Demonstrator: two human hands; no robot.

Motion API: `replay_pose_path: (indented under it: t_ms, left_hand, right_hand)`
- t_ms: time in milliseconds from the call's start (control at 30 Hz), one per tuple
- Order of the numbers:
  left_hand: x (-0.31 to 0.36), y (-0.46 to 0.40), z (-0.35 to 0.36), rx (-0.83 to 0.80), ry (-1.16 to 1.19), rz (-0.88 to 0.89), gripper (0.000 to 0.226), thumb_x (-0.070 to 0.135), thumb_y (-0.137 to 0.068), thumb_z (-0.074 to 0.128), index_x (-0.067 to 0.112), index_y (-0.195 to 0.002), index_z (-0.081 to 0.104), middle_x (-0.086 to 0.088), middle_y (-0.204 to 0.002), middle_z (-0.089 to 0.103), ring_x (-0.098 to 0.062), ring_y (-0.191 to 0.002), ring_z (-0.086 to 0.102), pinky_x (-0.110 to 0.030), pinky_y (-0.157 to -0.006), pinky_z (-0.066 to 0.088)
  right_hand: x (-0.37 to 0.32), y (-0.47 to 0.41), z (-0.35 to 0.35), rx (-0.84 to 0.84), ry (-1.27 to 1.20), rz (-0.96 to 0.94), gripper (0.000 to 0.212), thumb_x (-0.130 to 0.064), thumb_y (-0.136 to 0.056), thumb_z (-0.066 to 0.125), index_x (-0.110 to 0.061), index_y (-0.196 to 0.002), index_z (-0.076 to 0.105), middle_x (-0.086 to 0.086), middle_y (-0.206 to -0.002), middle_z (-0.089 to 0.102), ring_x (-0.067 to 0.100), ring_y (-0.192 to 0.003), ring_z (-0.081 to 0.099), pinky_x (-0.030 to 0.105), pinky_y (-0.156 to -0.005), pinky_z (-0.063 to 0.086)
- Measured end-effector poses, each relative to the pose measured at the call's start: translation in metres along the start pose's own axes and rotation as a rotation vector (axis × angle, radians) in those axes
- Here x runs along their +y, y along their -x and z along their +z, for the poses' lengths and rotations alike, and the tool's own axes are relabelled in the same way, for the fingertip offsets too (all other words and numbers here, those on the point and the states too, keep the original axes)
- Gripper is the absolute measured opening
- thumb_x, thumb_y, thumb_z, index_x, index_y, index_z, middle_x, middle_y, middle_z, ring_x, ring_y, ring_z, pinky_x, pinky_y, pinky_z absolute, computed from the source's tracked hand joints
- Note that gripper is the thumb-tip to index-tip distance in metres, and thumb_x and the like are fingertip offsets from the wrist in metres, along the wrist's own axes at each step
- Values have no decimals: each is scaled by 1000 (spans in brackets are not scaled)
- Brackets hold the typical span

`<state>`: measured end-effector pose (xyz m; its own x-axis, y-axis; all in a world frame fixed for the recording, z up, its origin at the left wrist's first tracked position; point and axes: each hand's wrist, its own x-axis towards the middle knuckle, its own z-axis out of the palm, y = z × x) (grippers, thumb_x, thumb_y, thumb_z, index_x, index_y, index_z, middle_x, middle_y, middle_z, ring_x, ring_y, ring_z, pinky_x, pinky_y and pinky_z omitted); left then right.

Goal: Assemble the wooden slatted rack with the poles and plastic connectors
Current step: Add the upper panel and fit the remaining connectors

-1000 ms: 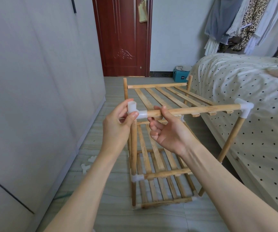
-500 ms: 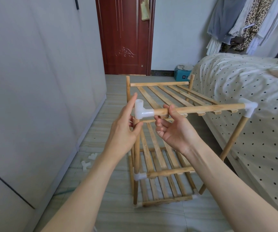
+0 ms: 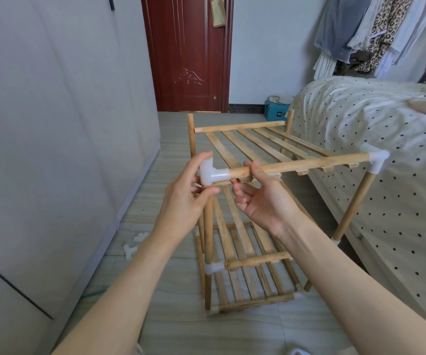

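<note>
A wooden slatted rack (image 3: pixel 248 247) stands on the floor in front of me, with lower shelves joined by white plastic connectors. Its top slatted shelf (image 3: pixel 265 147) is tilted up at the near left corner. My left hand (image 3: pixel 183 198) pinches the white plastic connector (image 3: pixel 210 172) on the left end of the shelf's front rail (image 3: pixel 304 163). That connector sits just above the near left upright pole (image 3: pixel 208 226). My right hand (image 3: pixel 260 198) holds the rail from below, thumb on top. Another white connector (image 3: pixel 377 160) joins the rail's right end to the right pole.
Loose white connectors (image 3: pixel 133 243) lie on the tiled floor beside the grey wardrobe (image 3: pixel 53 149) on the left. A bed with a dotted cover (image 3: pixel 386 162) runs close along the rack's right side. A red door (image 3: pixel 186 55) and a blue box (image 3: pixel 277 112) are behind.
Both hands have lifted the rail's left end with its connector slightly, so the connector now sits above the top of the left pole. The view has shifted a little.
</note>
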<state>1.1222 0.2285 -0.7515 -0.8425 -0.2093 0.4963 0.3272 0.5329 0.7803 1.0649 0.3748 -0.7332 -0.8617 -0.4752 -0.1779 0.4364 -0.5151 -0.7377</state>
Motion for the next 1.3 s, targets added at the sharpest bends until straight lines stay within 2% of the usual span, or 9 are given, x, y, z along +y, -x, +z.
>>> replay_pose_path:
  t_ms: [300, 467, 600, 733, 800, 900, 1033, 1167, 1300]
  left_hand:
    - [-4, 1, 1, 30, -81, 56, 51, 19, -84, 68, 33, -127, 45, 9, -125, 56, -6, -105, 58, -21, -91, 45]
    - [-4, -3, 4, 79, -53, 92, 28, 41, -91, 45, 43, -120, 45, 9, -114, 62, -2, -103, 54, -18, -88, 41]
    - [-4, -9, 7, 184, -224, 137, 28, 51, -90, 32, 45, -110, 51, 10, -98, 67, -4, -95, 41, -16, -85, 29]
    - [9, -14, 16, 249, -122, 128, 36, 47, -91, 27, 31, -71, 53, 0, -77, 58, -2, -85, 42, -12, -77, 31]
    - [19, -18, 22, 247, -42, 106, 40, 45, -92, 32, 23, -63, 47, -5, -66, 53, -11, -73, 49, -20, -68, 37]
    - [42, -29, 30, 286, 228, 39, 42, 32, -98, 37, 19, -59, 48, 1, -56, 49, -6, -57, 49, -18, -61, 39]
    - [51, -40, 38, 329, 301, 5, 40, 25, -103, 28, 20, -69, 49, 5, -49, 40, -6, -44, 39, -21, -50, 37]
    - [41, -37, 38, 344, 230, 16, 36, 34, -100, 27, 27, -72, 47, 8, -49, 36, -12, -44, 35, -30, -47, 31]
    - [41, -31, 42, 359, 198, 11, 34, 33, -100, 25, 26, -71, 42, 6, -55, 38, -13, -48, 37, -28, -49, 32]
  right_hand:
    - [5, 2, 1, 25, 0, 71, 16, -34, -92, 55, -20, -84, 58, 7, -81, 61, 12, -61, 53, 21, -44, 42]
    - [0, 7, -5, 180, 57, 6, 32, -48, -89, 54, -19, -100, 62, 7, -100, 62, 17, -88, 57, 26, -65, 45]
    - [-9, 2, -6, 342, 21, -114, 28, -38, -93, 53, -11, -94, 60, 8, -98, 64, 19, -92, 60, 29, -76, 49]
    - [-19, -8, -11, 404, -91, -155, 31, -41, -91, 57, -12, -102, 56, 8, -99, 56, 22, -97, 57, 36, -90, 49]
    - [-25, -13, -15, 419, -143, -163, 41, -44, -90, 56, -8, -111, 57, 9, -102, 56, 23, -99, 58, 40, -95, 49]
    - [-31, -19, -15, 401, -240, -189, 33, -34, -93, 55, -6, -112, 54, 8, -90, 60, 21, -89, 62, 44, -94, 50]
    - [-30, -19, -13, 392, -203, -213, 22, -23, -97, 48, -8, -84, 57, 3, -73, 67, 18, -90, 64, 41, -94, 49]
    - [-24, -16, -14, 357, -91, -220, 38, -24, -98, 43, -15, -63, 53, 7, -101, 72, 21, -114, 57, 41, -98, 45]
    - [-22, -16, -21, 310, -93, -214, 37, -24, -98, 43, -18, -61, 44, 6, -106, 71, 26, -120, 53, 41, -99, 45]
